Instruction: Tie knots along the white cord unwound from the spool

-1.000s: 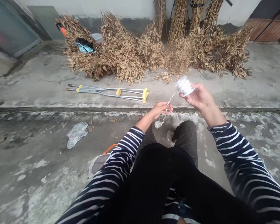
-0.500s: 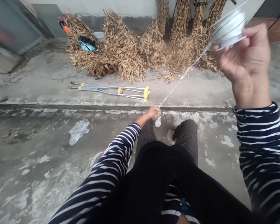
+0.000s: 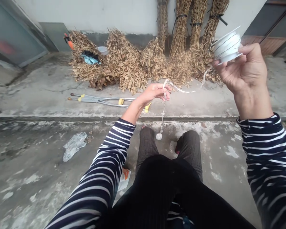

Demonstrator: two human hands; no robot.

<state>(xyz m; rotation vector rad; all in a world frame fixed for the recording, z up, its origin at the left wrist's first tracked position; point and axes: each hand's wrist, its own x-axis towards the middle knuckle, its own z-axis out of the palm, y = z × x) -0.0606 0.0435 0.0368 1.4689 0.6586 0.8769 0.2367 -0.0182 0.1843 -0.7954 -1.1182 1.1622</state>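
My right hand (image 3: 245, 66), raised at the right, grips a white spool-like roll (image 3: 228, 46) with thin dark lines around it. A short white tail (image 3: 204, 78) hangs below the roll, in front of the dry stalks. My left hand (image 3: 157, 91) is near the middle, its fingers pinched on a twisted white cord (image 3: 164, 109). The cord loops over the fingers, and its free end points right, apart from the roll. At its lower end, between my knees, dangles a small whitish ball (image 3: 159, 136).
Grey crutches (image 3: 97, 99) with yellow pads lie on the raised concrete ledge (image 3: 47, 82). Behind them are heaps of dry stalks (image 3: 131, 63) and tied bundles (image 3: 181, 28) against the wall. A crumpled clear plastic bag (image 3: 74, 144) lies lower left; a white-and-orange packet (image 3: 124, 179) is beside my leg.
The cord stretched between my hands has come apart near the roll and now curls loose at my left hand. My left hand has risen; the ball hangs lower below it.
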